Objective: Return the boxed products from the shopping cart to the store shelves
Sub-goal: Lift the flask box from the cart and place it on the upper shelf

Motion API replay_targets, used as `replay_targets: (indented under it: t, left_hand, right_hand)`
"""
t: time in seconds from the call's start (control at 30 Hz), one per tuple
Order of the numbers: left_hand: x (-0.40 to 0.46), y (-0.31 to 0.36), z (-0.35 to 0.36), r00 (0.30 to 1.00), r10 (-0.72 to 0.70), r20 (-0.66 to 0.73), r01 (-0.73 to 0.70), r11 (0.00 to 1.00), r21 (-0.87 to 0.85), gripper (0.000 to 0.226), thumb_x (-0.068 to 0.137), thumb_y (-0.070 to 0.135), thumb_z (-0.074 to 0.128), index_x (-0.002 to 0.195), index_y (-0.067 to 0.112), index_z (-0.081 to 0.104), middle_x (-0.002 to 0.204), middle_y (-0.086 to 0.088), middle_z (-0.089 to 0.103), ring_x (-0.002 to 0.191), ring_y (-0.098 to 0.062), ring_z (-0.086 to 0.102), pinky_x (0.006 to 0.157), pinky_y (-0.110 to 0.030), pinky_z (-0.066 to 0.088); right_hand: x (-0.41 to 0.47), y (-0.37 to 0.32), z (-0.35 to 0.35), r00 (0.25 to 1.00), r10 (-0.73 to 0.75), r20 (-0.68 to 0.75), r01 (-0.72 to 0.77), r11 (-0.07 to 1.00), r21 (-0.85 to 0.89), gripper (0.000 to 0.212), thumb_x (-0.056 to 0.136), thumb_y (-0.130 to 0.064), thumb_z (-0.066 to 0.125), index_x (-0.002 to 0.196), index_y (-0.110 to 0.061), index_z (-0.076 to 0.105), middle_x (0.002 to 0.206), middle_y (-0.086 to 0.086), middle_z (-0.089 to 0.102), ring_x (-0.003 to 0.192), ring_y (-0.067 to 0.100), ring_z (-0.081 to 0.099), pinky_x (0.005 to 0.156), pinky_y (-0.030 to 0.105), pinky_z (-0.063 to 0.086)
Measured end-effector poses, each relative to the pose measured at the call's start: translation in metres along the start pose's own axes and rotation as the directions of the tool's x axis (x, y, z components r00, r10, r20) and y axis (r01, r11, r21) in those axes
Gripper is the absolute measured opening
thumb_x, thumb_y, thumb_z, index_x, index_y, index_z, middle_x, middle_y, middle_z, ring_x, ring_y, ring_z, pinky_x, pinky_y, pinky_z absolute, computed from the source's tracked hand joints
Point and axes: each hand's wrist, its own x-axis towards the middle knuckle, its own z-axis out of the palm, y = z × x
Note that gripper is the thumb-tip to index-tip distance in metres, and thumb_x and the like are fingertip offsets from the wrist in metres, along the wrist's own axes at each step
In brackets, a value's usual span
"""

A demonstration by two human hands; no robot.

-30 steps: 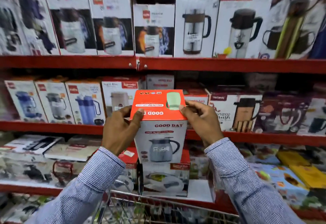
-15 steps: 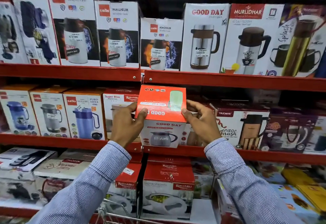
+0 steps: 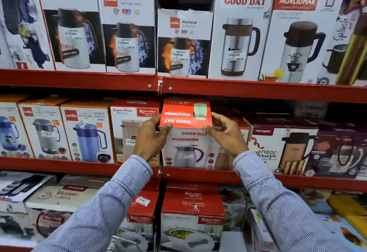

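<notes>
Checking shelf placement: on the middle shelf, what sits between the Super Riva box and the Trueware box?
The head view shows the red-topped Good Day box there, held at its top edge by the left hand and right hand.

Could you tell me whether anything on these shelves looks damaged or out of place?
Only the small Cello box on the top shelf: its top edge looks crumpled, and it stands shorter than its neighbours. The other boxes look orderly.
</notes>
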Motion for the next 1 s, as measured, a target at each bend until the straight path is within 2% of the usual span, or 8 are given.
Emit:
replay_targets:
  t: [0.13,0.2,0.27,0.4,0.53,0.77,0.87,1.0]
  left_hand:
    - [0.015,-0.007,0.006,1.0,-0.011,-0.023,0.01,0.999,-0.035,0.032,0.096,0.027,0.057,0.127,0.017,0.059,0.112,0.003,0.073,0.099,-0.011,0.07,0.088,-0.044,0.061]
    - [0.021,-0.009,0.012,0.995,-0.005,-0.104,0.003,1.0,-0.017,0.036,0.096,0.025,0.059,0.131,0.018,0.057,0.109,0.005,0.073,0.093,-0.005,0.067,0.08,-0.029,0.06]
    - [0.026,-0.008,0.017,0.981,0.001,-0.193,0.001,1.0,0.012,0.042,0.094,0.027,0.062,0.134,0.017,0.054,0.116,-0.001,0.073,0.098,-0.008,0.067,0.076,-0.017,0.055]
    - [0.031,-0.005,0.029,0.961,0.066,-0.27,-0.017,0.984,0.179,0.041,0.091,0.036,0.062,0.126,0.015,0.062,0.113,-0.007,0.074,0.101,-0.022,0.069,0.094,-0.039,0.056]
    - [0.033,-0.004,0.038,0.979,0.066,-0.192,-0.022,0.974,0.223,0.055,0.089,0.032,0.065,0.138,0.009,0.054,0.13,-0.011,0.067,0.116,-0.025,0.066,0.102,-0.038,0.053]
    - [0.022,-0.011,0.046,0.995,0.057,-0.079,-0.028,0.944,0.329,0.076,0.089,0.037,0.066,0.153,0.016,0.03,0.162,-0.009,0.026,0.149,-0.027,0.027,0.117,-0.032,0.021]
    - [0.0,-0.015,0.05,0.992,0.112,-0.063,-0.081,0.924,0.373,0.076,0.09,0.041,0.062,0.154,0.022,0.025,0.167,-0.005,0.01,0.153,-0.025,0.017,0.114,-0.03,0.015]
    - [-0.048,-0.026,0.059,0.952,0.305,0.033,-0.268,0.774,0.573,0.074,0.092,0.047,0.051,0.155,0.02,0.023,0.166,-0.01,0.017,0.153,-0.03,0.019,0.121,-0.05,0.029]
  right_hand:
    - [0.016,0.005,0.004,1.0,0.008,-0.007,-0.008,1.0,0.013,0.059,0.077,-0.019,0.077,0.132,-0.014,0.055,0.112,-0.009,0.069,0.104,0.003,0.065,0.077,0.011,0.054]
    - [0.024,0.004,0.008,1.0,0.0,-0.023,0.0,1.0,-0.007,0.055,0.078,-0.019,0.077,0.129,-0.014,0.057,0.102,-0.017,0.067,0.097,0.0,0.064,0.072,0.008,0.053]
    - [0.031,0.005,0.01,0.999,-0.003,-0.043,0.001,0.999,-0.037,0.055,0.078,-0.02,0.076,0.129,-0.013,0.056,0.109,-0.008,0.069,0.094,0.001,0.065,0.076,0.014,0.055]
    - [0.04,0.004,0.01,0.993,-0.018,-0.118,-0.004,0.984,-0.178,0.056,0.077,-0.03,0.078,0.127,-0.013,0.059,0.126,0.009,0.066,0.104,0.013,0.065,0.093,0.033,0.054]
    - [0.045,0.006,0.013,0.99,-0.065,-0.127,0.02,0.945,-0.327,0.049,0.081,-0.032,0.073,0.126,-0.014,0.062,0.124,0.008,0.068,0.113,0.018,0.063,0.098,0.038,0.052]
    - [0.034,0.008,0.016,0.998,-0.066,-0.016,0.048,0.856,-0.515,0.065,0.088,-0.029,0.065,0.145,-0.015,0.039,0.14,0.009,0.056,0.132,0.026,0.048,0.111,0.04,0.04]
    - [0.008,0.018,0.016,0.99,-0.13,0.049,0.13,0.744,-0.655,0.075,0.089,-0.031,0.061,0.152,-0.017,0.022,0.155,0.005,0.036,0.141,0.025,0.034,0.115,0.04,0.033]
    - [-0.043,0.042,0.001,0.97,-0.223,0.098,0.197,0.484,-0.853,0.074,0.092,-0.036,0.05,0.153,-0.016,0.014,0.163,0.009,0.013,0.149,0.029,0.014,0.121,0.043,0.018]
